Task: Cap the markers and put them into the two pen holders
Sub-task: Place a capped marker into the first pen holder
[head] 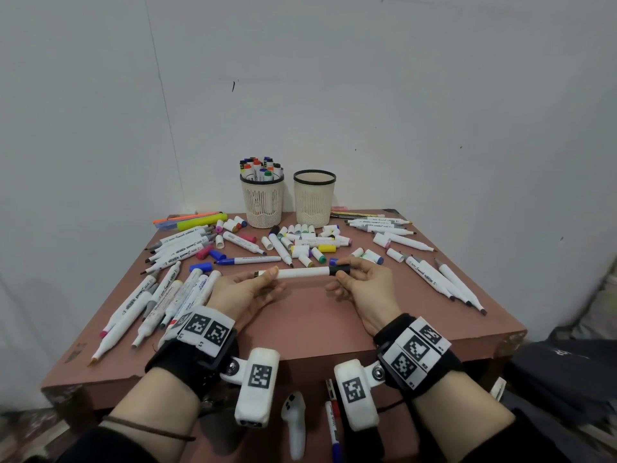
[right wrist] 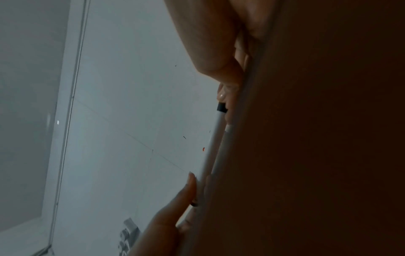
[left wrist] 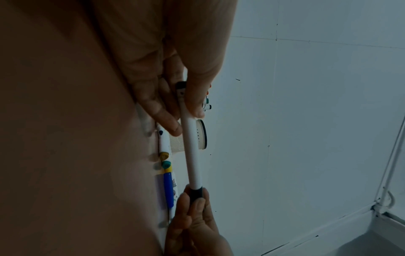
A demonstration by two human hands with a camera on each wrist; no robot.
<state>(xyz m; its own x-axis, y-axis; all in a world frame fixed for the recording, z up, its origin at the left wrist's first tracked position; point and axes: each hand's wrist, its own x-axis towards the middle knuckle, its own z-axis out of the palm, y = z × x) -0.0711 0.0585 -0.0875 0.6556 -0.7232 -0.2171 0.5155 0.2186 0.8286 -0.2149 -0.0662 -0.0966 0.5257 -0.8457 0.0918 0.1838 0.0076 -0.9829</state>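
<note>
A white marker lies level above the table, held between both hands. My left hand pinches its left end, where a dark tip or end band shows. My right hand pinches the black cap seated on the right end. The left wrist view shows the same marker with the black cap between the right thumb and fingers. In the right wrist view the marker runs along the palm. At the back stand two cream pen holders: the left holder is full of capped markers, and no marker shows above the rim of the right holder.
Several uncapped white markers lie on the left and right of the brown table. Loose caps are scattered before the holders. A highlighter lies at the back left. A white controller and marker sit below the table's front edge.
</note>
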